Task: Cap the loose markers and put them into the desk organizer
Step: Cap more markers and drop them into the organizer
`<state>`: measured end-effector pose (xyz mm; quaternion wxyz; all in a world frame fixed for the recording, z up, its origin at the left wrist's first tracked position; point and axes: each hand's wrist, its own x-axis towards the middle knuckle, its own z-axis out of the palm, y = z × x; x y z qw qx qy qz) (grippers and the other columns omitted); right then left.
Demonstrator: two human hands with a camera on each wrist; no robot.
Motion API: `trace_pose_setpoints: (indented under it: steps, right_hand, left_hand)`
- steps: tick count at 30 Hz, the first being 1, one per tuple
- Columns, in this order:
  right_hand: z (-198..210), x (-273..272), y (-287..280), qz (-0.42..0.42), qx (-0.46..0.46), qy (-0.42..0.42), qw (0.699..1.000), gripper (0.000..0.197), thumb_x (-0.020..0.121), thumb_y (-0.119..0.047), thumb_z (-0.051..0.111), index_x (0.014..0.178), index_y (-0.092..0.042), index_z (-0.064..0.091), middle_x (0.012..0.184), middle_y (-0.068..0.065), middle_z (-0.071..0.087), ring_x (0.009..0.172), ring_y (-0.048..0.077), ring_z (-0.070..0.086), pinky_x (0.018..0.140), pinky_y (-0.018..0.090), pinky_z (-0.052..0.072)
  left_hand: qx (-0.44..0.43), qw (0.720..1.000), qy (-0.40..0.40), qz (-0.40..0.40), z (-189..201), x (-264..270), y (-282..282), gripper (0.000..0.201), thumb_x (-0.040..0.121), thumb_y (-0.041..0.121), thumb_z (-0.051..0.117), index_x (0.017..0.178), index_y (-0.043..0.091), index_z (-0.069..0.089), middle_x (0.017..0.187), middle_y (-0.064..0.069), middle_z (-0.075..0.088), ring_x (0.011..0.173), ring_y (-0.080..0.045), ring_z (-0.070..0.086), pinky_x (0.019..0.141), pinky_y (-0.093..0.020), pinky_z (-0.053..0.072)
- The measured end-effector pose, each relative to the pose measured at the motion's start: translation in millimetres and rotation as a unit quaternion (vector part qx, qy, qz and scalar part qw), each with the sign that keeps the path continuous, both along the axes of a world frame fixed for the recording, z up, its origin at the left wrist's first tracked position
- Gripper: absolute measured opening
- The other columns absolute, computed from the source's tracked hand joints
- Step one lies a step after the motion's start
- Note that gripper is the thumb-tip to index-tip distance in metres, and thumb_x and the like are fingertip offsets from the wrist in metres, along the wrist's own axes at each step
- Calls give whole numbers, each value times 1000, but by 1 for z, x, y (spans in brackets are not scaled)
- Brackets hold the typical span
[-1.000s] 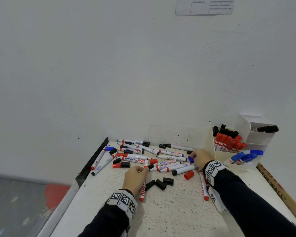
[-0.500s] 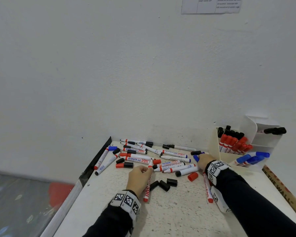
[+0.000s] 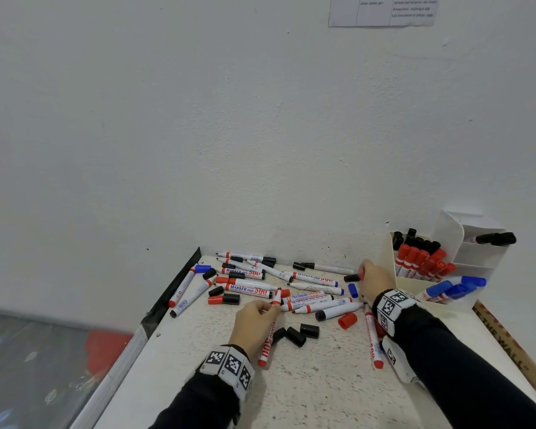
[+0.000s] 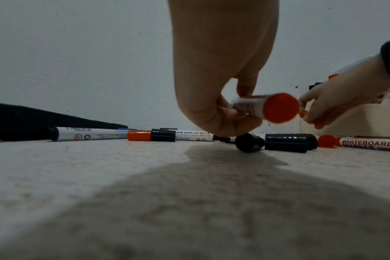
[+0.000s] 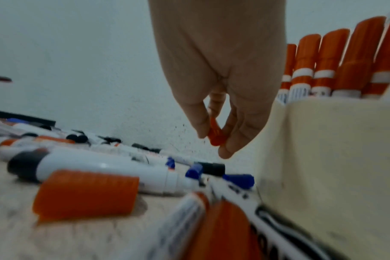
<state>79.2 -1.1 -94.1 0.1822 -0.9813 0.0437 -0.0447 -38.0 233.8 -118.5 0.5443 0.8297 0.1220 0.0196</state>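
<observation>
Marker point(image 3: 268, 335) in left hand point(image 3: 254, 322) points its tip toward the wall.

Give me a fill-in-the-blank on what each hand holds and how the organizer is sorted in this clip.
1. The left hand grips a marker whose end plug is ____.
2. The right hand's fingers pinch a small ____ cap.
3. In the desk organizer, the red-capped markers stand just in front of the ____-capped ones.

Missing words: red; red; black

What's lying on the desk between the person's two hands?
In the head view, between left hand and right hand lie uncapped markers and a loose blue cap.
</observation>
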Motion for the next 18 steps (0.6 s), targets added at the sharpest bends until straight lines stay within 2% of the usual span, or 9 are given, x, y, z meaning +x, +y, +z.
trace_pose_setpoints:
  steps: [3,6,8,10,12,13,15,17,18]
  right_hand:
    - [14,-1,3,-1,64,-42,997,15,91,0,43,100,-12,46,106,17,59,85,27,54,71,30,43]
    - [27,-6,11,8,116,-45,992,24,94,-3,42,116,-7,50,111,16,58,88,24,54,71,29,44]
    - [34,-15,21,33,139,-55,988,23,94,-4,42,115,-8,53,112,13,58,86,19,53,70,25,43]
    - [38,-29,34,64,157,-42,985,21,93,-5,47,112,-10,53,113,10,57,87,17,52,70,21,44]
    - [38,-46,51,92,168,-14,981,22,92,-7,51,114,-11,51,115,9,56,93,17,53,81,26,49]
    - [37,-55,60,103,172,3,980,25,92,-9,51,117,-12,50,116,9,55,94,17,53,85,27,49]
    - [35,-71,76,123,166,21,978,33,94,-10,49,126,-13,48,122,8,54,99,17,55,85,26,47]
    - [32,-84,89,138,164,22,976,32,94,-8,48,126,-12,51,125,6,53,107,18,54,87,24,44]
    - [30,-89,94,141,168,22,975,30,93,-7,48,123,-12,53,124,6,52,107,17,53,88,23,43]
  left_hand:
    - [-6,1000,-9,-7,1,-2,-2,22,92,36,53,93,17,63,94,0,63,85,-9,56,64,-16,39]
    - [-2,1000,-26,-15,2,-4,-3,21,92,37,53,92,18,63,93,-2,64,80,-11,56,67,-17,43]
    - [-6,999,-38,-22,3,-4,-3,18,92,35,52,93,20,61,88,-2,63,72,-12,54,66,-22,46]
    - [-13,998,-51,-28,4,-4,-3,18,94,33,50,95,18,60,81,-2,59,64,-12,51,60,-23,46]
    - [-8,998,-60,-30,5,-4,-2,19,94,32,49,97,16,60,80,-2,57,61,-10,49,57,-21,45]
    - [-3,998,-64,-29,4,-4,-2,20,94,32,49,98,16,59,82,-3,58,62,-11,49,58,-22,46]
    - [11,997,-72,-28,4,-2,-1,17,94,33,51,95,18,60,86,-4,60,67,-14,51,66,-31,49]
    - [13,996,-83,-30,3,-2,-1,12,92,31,54,89,22,60,85,-3,60,71,-16,52,71,-37,50]
    - [10,996,-88,-32,4,-3,-2,10,91,29,56,88,22,61,83,-2,59,72,-15,52,70,-35,48]
